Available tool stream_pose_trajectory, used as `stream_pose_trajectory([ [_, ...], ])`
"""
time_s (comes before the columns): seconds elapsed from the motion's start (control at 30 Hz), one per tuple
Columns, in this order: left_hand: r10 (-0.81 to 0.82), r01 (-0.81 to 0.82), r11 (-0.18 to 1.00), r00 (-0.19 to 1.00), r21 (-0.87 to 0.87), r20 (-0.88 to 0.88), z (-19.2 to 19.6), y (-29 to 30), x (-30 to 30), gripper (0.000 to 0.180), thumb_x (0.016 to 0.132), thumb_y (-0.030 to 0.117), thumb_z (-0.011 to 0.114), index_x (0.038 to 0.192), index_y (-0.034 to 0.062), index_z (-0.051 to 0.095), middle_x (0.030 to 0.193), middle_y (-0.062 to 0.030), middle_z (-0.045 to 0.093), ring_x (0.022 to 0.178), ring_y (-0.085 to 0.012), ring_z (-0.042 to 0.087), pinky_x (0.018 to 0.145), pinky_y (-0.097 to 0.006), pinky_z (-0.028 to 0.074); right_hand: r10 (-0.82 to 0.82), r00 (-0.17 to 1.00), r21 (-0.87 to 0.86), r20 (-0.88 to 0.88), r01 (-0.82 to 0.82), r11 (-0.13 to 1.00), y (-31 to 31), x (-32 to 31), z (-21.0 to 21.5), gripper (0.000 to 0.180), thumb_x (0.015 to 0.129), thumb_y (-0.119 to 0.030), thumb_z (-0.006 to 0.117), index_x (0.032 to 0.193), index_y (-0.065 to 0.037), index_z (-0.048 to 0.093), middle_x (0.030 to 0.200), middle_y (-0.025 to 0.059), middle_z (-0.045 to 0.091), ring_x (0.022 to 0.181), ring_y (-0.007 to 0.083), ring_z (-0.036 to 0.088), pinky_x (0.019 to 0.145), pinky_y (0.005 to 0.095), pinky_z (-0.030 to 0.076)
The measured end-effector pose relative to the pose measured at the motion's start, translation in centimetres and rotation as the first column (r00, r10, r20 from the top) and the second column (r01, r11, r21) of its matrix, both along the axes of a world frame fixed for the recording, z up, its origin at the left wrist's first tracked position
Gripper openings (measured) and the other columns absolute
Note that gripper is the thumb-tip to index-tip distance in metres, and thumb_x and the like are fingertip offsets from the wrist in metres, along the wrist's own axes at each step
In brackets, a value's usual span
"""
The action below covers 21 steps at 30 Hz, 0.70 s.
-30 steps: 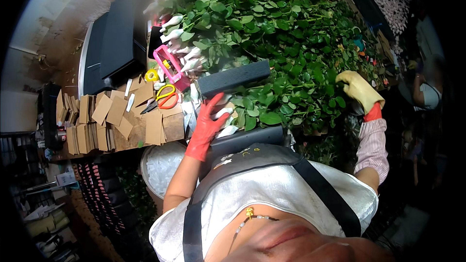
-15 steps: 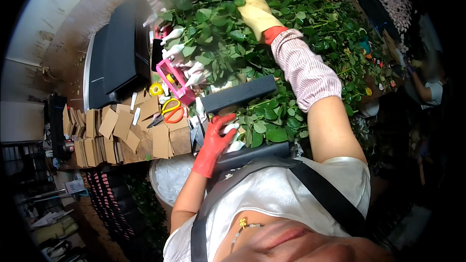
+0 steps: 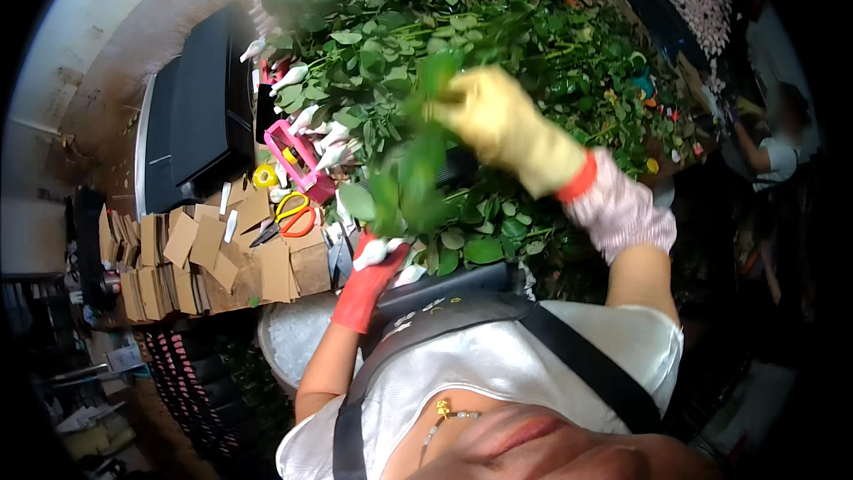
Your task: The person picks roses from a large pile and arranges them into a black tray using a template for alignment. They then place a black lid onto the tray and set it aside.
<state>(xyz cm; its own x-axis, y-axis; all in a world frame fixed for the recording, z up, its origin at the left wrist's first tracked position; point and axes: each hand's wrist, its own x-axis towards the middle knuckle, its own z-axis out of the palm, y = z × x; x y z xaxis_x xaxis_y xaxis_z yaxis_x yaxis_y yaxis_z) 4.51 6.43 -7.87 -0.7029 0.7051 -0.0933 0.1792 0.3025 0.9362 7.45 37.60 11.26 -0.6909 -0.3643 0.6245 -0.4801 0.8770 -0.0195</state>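
My right hand (image 3: 498, 129), in a yellow rubber glove with a red cuff, is closed round a leafy stem that looks like a rose. Its leaves (image 3: 413, 173) are smeared by motion and hang down toward my left hand. My left hand (image 3: 366, 283), in a red glove, is by the front of the table. A white-covered bud (image 3: 371, 254) lies over it and hides most of its fingers. Beneath my right hand, a dark block (image 3: 458, 164) is partly covered by leaves. Close to my left hand are more green leaves (image 3: 484, 251) and another white-covered bud (image 3: 410, 276).
A large heap of leafy stems (image 3: 382, 44) covers the table's back. At left are a pink tape dispenser (image 3: 299, 163), scissors (image 3: 295, 215), cardboard pieces (image 3: 209, 240) and a black box (image 3: 209, 107). A white tub (image 3: 289, 338) stands below the edge. Another person (image 3: 777, 156) is at far right.
My right hand has come back from the heap toward me, bringing a leafy stem. A white-covered bud now lies across my left hand. The view has shifted slightly.
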Motion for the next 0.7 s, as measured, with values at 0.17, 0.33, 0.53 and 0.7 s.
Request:
stream_pose_trajectory([
  [0.17,-0.070,0.070,0.998,0.997,0.002,0.036,-1.4,-0.9,-0.1,0.062,0.087,0.010,0.081,0.143,0.0042,0.056,0.126,-0.0158,0.062,0.123,-0.0259,0.062,0.100,-0.038,0.055,-0.044,0.899,0.031,0.435,0.034,0.999,-7.0,7.0,3.8,0.024,0.075,-0.020,0.072,0.097,-0.010,0.071,0.081,0.0011,0.065,0.062,0.0212,0.063,0.057,0.0348,0.055],
  [0.33,0.015,-0.029,0.997,0.983,0.077,0.184,-0.1,-1.0,0.4,0.063,0.087,0.013,0.082,0.144,0.0039,0.055,0.133,-0.0174,0.060,0.124,-0.0306,0.061,0.104,-0.041,0.053,-0.330,0.757,0.156,0.563,0.295,0.943,-5.7,9.3,2.7,0.014,0.080,-0.018,0.071,0.094,-0.014,0.070,0.072,0.0078,0.066,0.060,0.0316,0.066,0.058,0.0443,0.055],
  [0.53,0.006,-0.003,0.997,0.999,0.079,-0.036,-1.8,-1.1,0.2,0.064,0.087,0.019,0.081,0.144,0.0046,0.057,0.134,-0.0170,0.062,0.125,-0.0297,0.061,0.107,-0.041,0.050,-0.601,0.434,0.383,0.671,0.492,0.782,2.8,11.6,-7.4,0.032,0.083,-0.002,0.066,0.111,-0.018,0.070,0.106,0.0088,0.074,0.096,0.0371,0.071,0.080,0.0467,0.060],
  [0.7,0.015,-0.011,0.997,0.999,0.075,-0.052,-1.5,-0.6,0.2,0.062,0.084,0.021,0.079,0.141,0.0047,0.061,0.131,-0.0222,0.063,0.119,-0.0360,0.064,0.103,-0.043,0.054,-0.569,0.473,0.448,0.673,0.351,0.822,2.5,14.0,-11.2,0.038,0.084,-0.002,0.071,0.120,-0.012,0.070,0.109,0.0156,0.071,0.097,0.0399,0.070,0.081,0.0481,0.058],
])
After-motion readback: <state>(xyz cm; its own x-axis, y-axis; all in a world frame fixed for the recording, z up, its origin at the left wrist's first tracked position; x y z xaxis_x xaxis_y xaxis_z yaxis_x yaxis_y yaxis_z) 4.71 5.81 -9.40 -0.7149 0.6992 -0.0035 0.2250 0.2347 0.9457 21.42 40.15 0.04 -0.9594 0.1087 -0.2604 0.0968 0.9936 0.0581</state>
